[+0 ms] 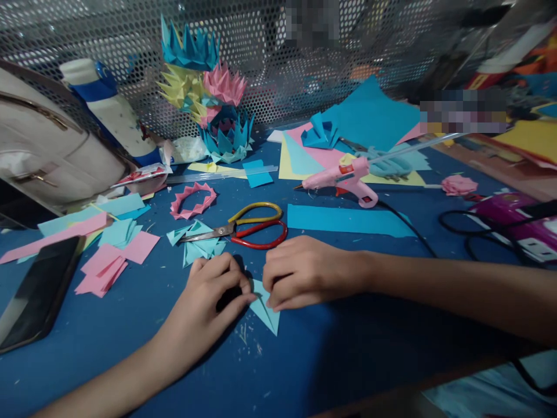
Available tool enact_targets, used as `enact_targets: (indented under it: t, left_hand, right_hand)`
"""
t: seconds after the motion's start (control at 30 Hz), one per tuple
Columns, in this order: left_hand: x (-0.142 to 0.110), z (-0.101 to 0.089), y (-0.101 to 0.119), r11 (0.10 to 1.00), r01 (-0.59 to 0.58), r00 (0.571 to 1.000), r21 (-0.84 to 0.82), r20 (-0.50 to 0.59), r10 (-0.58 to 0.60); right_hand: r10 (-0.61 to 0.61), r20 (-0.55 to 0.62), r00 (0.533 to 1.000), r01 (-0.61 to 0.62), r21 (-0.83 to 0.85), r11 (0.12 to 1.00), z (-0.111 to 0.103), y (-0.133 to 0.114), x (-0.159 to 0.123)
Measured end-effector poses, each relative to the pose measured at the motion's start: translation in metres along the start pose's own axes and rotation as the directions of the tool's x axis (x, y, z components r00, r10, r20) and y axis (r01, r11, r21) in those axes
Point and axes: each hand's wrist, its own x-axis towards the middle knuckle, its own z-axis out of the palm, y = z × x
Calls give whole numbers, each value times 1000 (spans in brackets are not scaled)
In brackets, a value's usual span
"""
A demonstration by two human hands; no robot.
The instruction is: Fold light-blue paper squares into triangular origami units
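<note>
A small light-teal piece of folded paper [266,313] lies on the blue table, its pointed corner toward me. My left hand [217,290] pinches its left edge between thumb and finger. From the right, my right hand [300,273] presses its curled fingers on the paper's right side. Part of the paper is hidden under both hands. Just beyond them rest scissors [256,225] with one yellow and one red handle, their blades over a pile of folded teal paper pieces [204,249]. A blue paper strip [348,220] lies behind my right hand.
A pink glue gun [343,177] with a black cord lies at the back. Paper flowers [226,136] are stacked against the perforated metal panel. At left are a phone [41,290], pink paper squares [104,270], a bottle [113,110] and a pink paper ring [194,200].
</note>
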Motion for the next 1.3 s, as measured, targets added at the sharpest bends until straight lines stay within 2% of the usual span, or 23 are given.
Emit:
enact_targets:
  t: [0.1, 0.27, 0.47, 0.9, 1.3]
  left_hand:
    - [1, -1, 0, 999, 8, 1000, -33, 18, -8]
    - [2, -3, 2, 998, 16, 1000, -66, 22, -14]
    - [2, -2, 0, 998, 2, 1000, -59, 18, -1]
    - [-1, -1, 5, 997, -5, 1000, -78, 24, 6]
    - [0, 3, 6, 997, -48, 998, 64, 44, 45]
  right_hand:
    - [-48, 17, 999, 48, -38, 998, -1, -3, 0]
    - [-38, 8, 999, 38, -28, 999, -1, -5, 1]
    - [-92, 25, 995, 93, -57, 994, 0, -2, -1]
    - [-88, 38, 995, 90, -39, 995, 1, -2, -1]
    - [-95, 34, 995, 95, -28, 995, 0, -4, 0]
